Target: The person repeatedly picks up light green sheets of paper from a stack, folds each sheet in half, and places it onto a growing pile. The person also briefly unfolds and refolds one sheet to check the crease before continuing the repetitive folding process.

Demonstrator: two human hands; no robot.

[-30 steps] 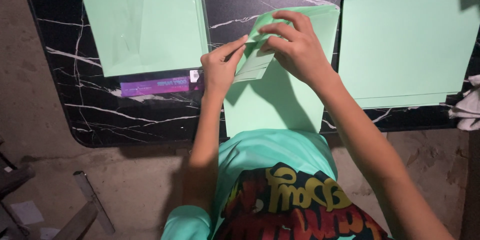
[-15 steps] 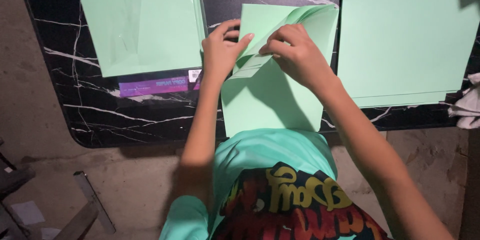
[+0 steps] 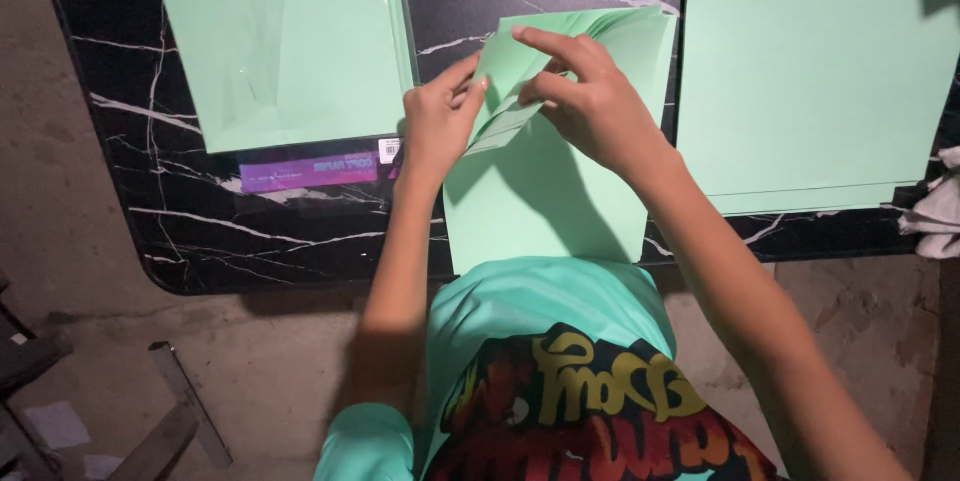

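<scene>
- A green paper sheet lies at the black marble table's near edge, its far end folded up.
- Bare tabletop shows at 9 o'clock; a paper stack crowds 3 o'clock, a wrapped pack sits at 10.
- Left hand and right hand, close together, pinch the fold.

A single head-worn camera looks steeply down from close above, past the wearer's chest, onto the near edge of the black marbled tabletop.
</scene>
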